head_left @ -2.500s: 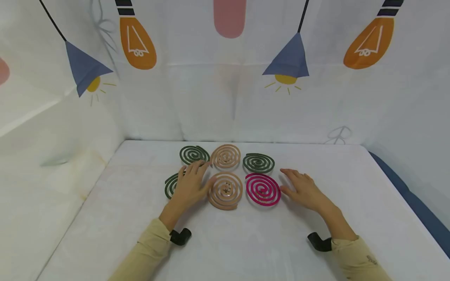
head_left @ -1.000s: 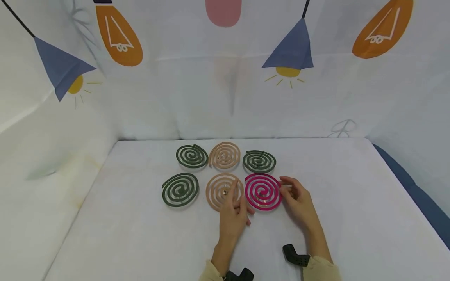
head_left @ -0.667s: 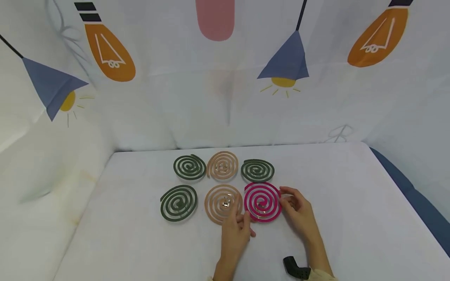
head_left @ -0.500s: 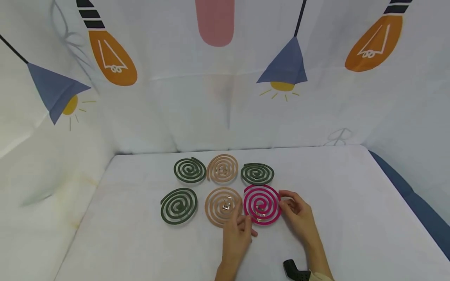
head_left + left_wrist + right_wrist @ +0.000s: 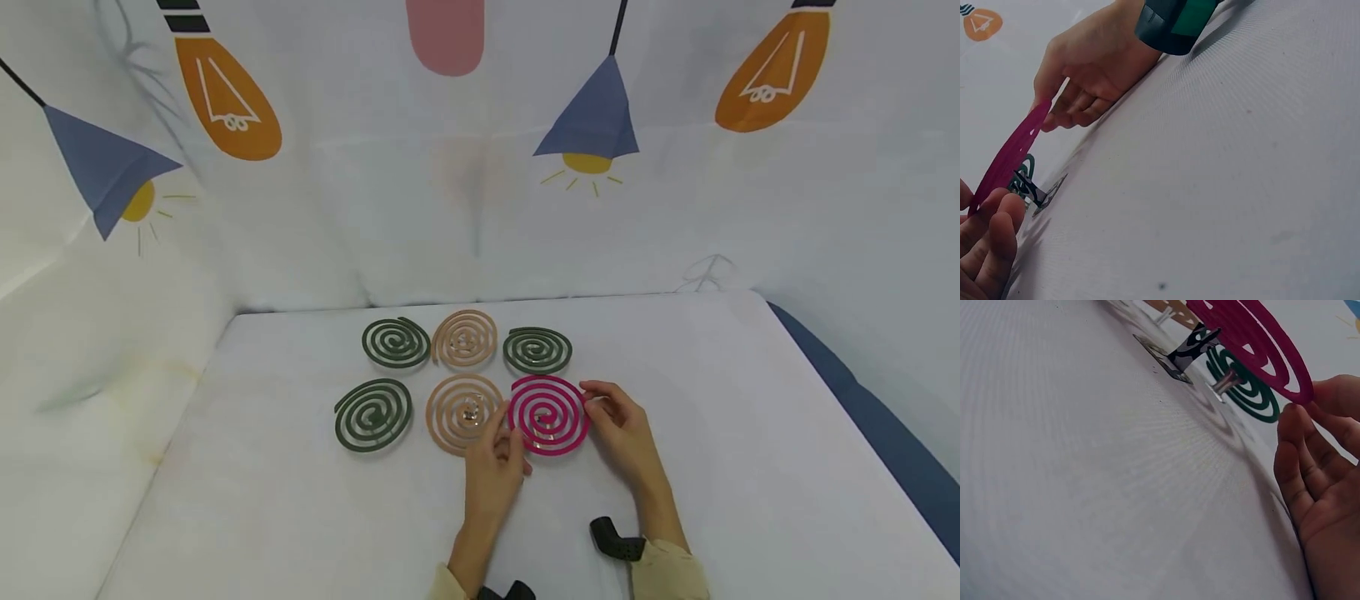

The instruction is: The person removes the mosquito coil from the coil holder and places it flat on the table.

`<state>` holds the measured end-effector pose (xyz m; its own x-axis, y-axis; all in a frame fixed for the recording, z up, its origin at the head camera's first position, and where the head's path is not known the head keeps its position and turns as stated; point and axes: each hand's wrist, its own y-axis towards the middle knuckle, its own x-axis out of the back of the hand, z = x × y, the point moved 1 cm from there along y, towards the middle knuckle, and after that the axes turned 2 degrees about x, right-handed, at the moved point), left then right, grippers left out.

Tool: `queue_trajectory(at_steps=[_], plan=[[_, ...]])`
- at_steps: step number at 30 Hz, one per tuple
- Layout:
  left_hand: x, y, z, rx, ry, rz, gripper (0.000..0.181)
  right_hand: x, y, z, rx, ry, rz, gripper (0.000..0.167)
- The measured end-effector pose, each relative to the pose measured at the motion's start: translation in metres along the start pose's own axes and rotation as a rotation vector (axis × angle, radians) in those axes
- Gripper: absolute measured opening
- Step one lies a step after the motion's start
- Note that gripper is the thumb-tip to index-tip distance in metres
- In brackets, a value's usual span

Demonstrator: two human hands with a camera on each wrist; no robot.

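A pink mosquito coil (image 5: 547,415) stands at the front right of two rows of coils, raised on a small folded metal stand (image 5: 1192,351). My left hand (image 5: 491,479) pinches its left edge; in the left wrist view the fingers (image 5: 1004,234) lie below the rim and the thumb is partly cut off. With thumb and fingertips my right hand (image 5: 626,433) pinches the right edge, as the right wrist view also shows. Just left of it is a tan coil (image 5: 431,414), partly behind my left fingers. A green coil (image 5: 537,350) sits right behind the pink one.
Farther left is a front green coil (image 5: 377,417). Another green coil (image 5: 395,340) and a tan coil (image 5: 462,340) make up the rest of the back row. All stand on a white table (image 5: 285,500), backed by a white curtain (image 5: 337,225) printed with lamps.
My left hand has come from the left-hand coils to the pink coil's left edge and pinches it. My right hand, earlier spread beside the pink coil, now pinches its right edge.
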<state>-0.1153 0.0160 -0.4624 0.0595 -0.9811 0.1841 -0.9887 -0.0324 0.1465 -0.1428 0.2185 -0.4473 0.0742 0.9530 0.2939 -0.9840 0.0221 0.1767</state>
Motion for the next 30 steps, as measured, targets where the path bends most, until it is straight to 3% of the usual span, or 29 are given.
queue_trajectory(at_steps=[3,7,15,22,30], plan=[[0.001,0.006,-0.003,-0.006,-0.006,-0.023,0.040,0.000,0.007,0.005,0.006,-0.003,0.001,0.027],[-0.001,0.009,-0.011,-0.018,-0.010,-0.065,0.038,0.002,0.011,-0.005,0.005,0.006,-0.004,0.028],[0.005,0.004,-0.038,-0.128,-0.009,-0.135,0.034,0.002,0.009,-0.008,0.000,0.060,0.002,0.028],[0.005,0.002,-0.034,-0.165,-0.052,-0.105,0.035,0.004,0.009,-0.011,0.006,0.094,0.007,0.030],[0.004,-0.002,-0.033,-0.158,-0.041,-0.084,0.035,0.006,0.004,-0.013,-0.023,0.106,0.005,0.033]])
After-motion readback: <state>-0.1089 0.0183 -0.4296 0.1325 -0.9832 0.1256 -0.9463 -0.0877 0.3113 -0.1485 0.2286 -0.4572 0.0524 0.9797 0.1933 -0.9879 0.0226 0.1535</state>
